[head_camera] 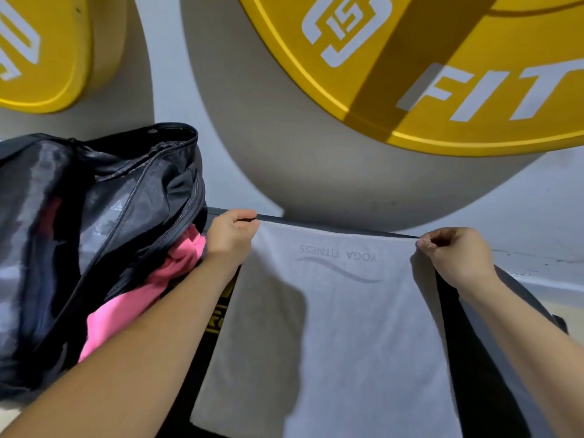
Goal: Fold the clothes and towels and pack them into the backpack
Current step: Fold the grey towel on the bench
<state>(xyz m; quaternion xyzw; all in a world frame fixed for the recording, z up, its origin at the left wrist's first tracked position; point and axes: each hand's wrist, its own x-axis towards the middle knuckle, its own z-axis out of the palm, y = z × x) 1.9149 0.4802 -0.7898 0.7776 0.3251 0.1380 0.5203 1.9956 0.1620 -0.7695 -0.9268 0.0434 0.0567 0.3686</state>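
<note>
A grey towel (335, 327) printed "YOGA FITNESS" lies spread lengthwise in front of me on a dark bench. My left hand (230, 235) pinches its far left corner, and my right hand (455, 254) pinches its far right corner, so the far edge is stretched taut between them. To the left stands a black backpack (63, 222), unzipped and gaping. A pink garment (132, 305) spills from its opening, just beside my left forearm.
The dark bench (467, 327) with yellow lettering carries the towel and ends at a grey wall. Two big yellow weight plates hang or lean there, one (410, 74) above the towel, another (41, 52) at the far left.
</note>
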